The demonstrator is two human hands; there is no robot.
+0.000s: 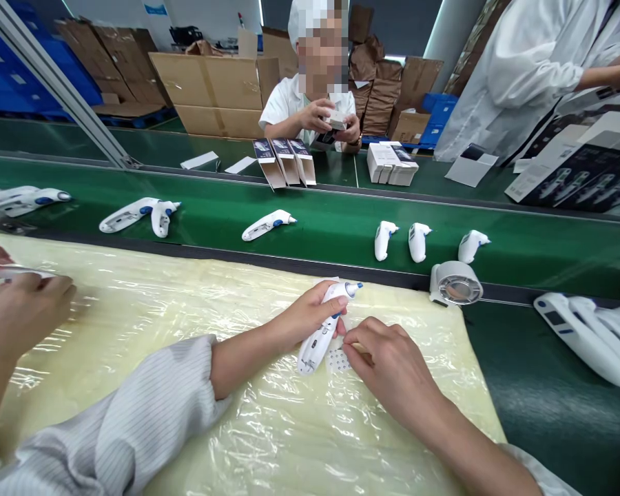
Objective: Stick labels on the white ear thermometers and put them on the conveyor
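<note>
Well, from my end I see a pale yellow mat (269,434) under wrinkled, shiny film, spreading beneath the white device (316,343) and out to either side of it. Beyond the device runs a green belt (335,234) bearing similar ones: a single one (264,227) slightly left of it, a pair (127,215) farther left, a cluster (31,198) at the far left, and three (418,244) to its right. Farther beyond it, a person (284,103) in white holds a small white box (337,122) behind a bench (165,148) with printed cartons (284,157), brown boxes (211,89) at the back; another person (521,76) in white stands far to its right.

My left hand (310,313) wraps the device, thumb across its upper part, blue tip angled away and right. My right hand (393,358) is just right of it, fingers bent together at a dotted sheet (338,359); whether they pinch it, I cannot tell.

For edges, I have the belt's dark rail (238,264) past the device, a round fan-like unit (457,284) to its right at the mat's corner, then a dark green tabletop (542,393) with a heap of devices (589,344). Well left of it, a co-worker's hand (31,310) holds a white strip (18,273). Nearer than the device, film runs on under my forearms (245,355).
</note>
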